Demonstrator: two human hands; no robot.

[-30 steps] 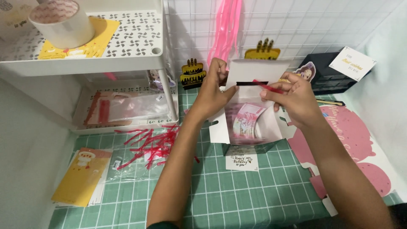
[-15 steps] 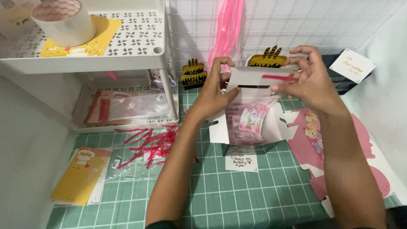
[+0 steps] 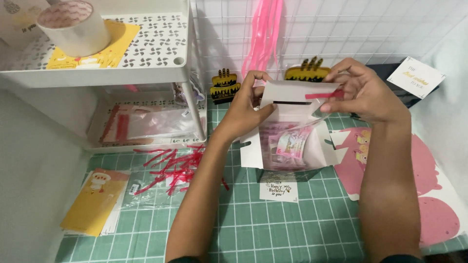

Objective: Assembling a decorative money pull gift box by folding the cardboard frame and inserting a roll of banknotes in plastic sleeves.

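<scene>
From my head view, my left hand has its grip closed on the left edge of the white box flap, thumb in front and fingers curled behind it. My right hand pinches a red strip at the flap's right end, fingertips shut tight on it. Just below both grips the white box stands open on the green bench, a pink patterned bag tucked inside. Below the box lies a small white card. Left of my left grip, loose red strips are scattered near a white shelf.
</scene>
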